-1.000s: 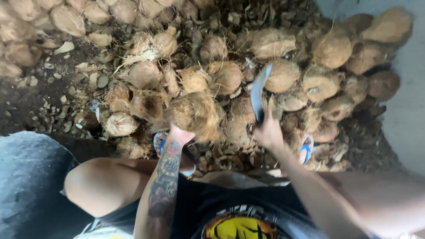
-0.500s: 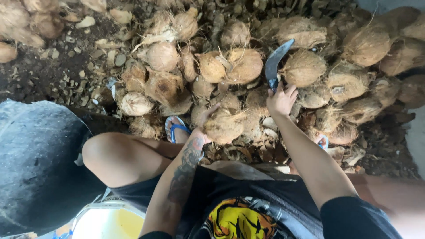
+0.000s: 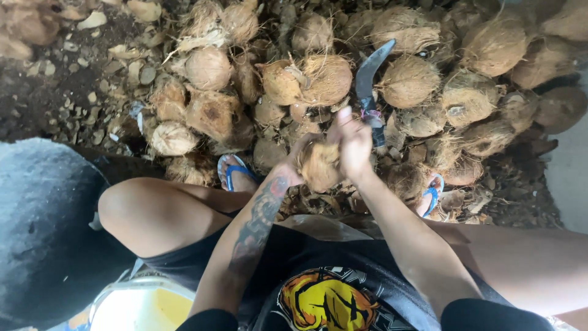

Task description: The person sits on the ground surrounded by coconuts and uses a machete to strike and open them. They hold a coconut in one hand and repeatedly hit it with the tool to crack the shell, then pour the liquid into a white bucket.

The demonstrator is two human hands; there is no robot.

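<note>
Both hands now meet: left hand (image 3: 293, 168) cups the coconut (image 3: 320, 165); right hand (image 3: 355, 140) clasps the knife (image 3: 369, 92). Husk looks rough, fibrous, probably heavy; cradle underneath.

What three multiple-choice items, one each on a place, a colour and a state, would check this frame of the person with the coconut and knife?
1. Where is the knife blade pointing?
A. Away from the person, over the coconut pile
B. Down into the person's lap
C. Toward the grey sack on the left

2. What colour are the sandal straps?
A. Red
B. Blue
C. Green

3. How is the coconut held?
A. It lies untouched on the ground
B. Only the right hand touches it
C. Between both hands

Answers:
1 A, the curved blade rises from the right hand toward the pile.
2 B, blue straps show on both feet.
3 C, the left hand cups one side and the right hand presses the other.
</note>
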